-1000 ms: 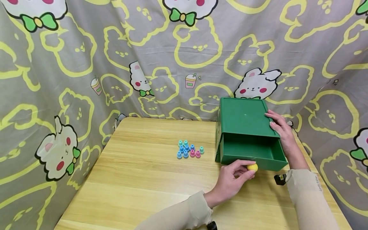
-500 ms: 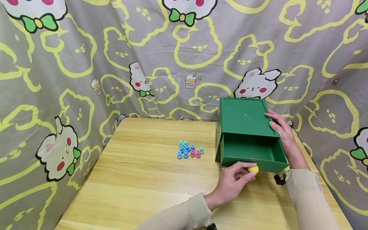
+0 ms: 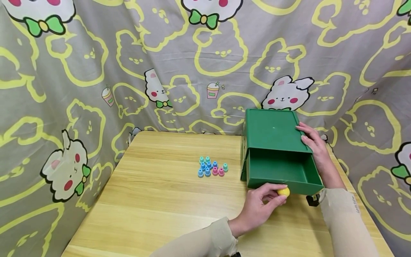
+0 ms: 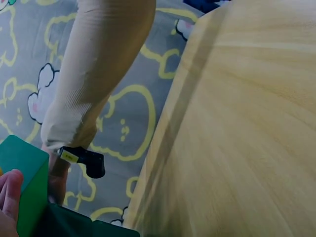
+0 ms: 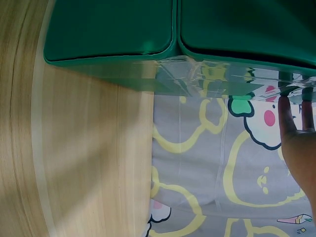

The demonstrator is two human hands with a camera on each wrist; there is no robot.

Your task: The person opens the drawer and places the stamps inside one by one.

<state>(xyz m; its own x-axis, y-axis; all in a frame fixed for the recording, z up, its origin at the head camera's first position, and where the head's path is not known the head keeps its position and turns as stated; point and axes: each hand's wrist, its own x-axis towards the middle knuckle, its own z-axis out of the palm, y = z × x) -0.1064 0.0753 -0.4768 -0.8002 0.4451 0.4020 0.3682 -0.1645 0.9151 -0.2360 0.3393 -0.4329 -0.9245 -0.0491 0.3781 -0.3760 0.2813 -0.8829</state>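
A green drawer box (image 3: 273, 130) stands at the right of the table, its upper drawer (image 3: 279, 169) pulled out, with nothing visible inside. My left hand (image 3: 258, 207) pinches the round yellow knob (image 3: 283, 192) on the drawer front between thumb and fingers. Against the box's right side rests my right hand (image 3: 316, 150), fingertips at the top edge. In the right wrist view the fingers (image 5: 286, 113) of that hand lie straight along the box's side (image 5: 222, 79). The left wrist view catches only part of my left hand (image 4: 9, 197) beside the green drawer front (image 4: 22, 158).
Several small blue, teal and pink cone-shaped pieces (image 3: 208, 167) are grouped on the wooden table (image 3: 154, 200), left of the box. A patterned grey curtain (image 3: 179, 64) hangs behind the table and along both sides.
The drawer has slid slightly farther out toward me, and my left hand has moved with its knob. My right hand stays at the side of the box.
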